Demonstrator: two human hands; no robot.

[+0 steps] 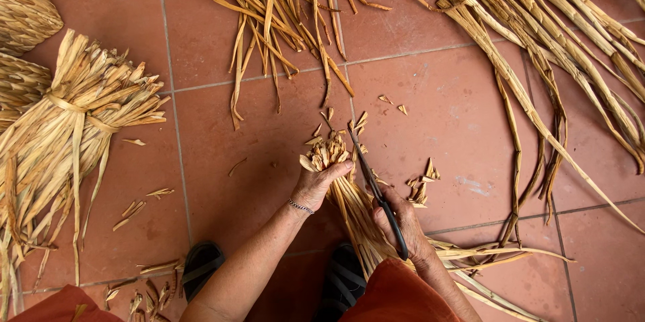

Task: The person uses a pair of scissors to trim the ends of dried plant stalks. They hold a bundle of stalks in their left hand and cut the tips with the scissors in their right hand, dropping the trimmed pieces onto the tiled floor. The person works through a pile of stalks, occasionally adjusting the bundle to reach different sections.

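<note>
My left hand [317,184] grips a bundle of dried straw-coloured leaf strips [327,153] just below their cut ends, which point away from me. My right hand [404,224] holds dark scissors [368,174] whose blades lie alongside the bundle's right side, tips near the ends. The rest of the bundle [363,228] runs back under my right hand towards my lap. Small cut-off bits [422,184] lie on the red tiled floor [255,141] around the bundle's tip.
A tied sheaf of dried leaves [74,120] lies at the left, with woven straw pieces [23,6] behind it. Loose strips [282,6] spread at top centre and long leaves [557,53] at the right. My black sandals [201,265] show below.
</note>
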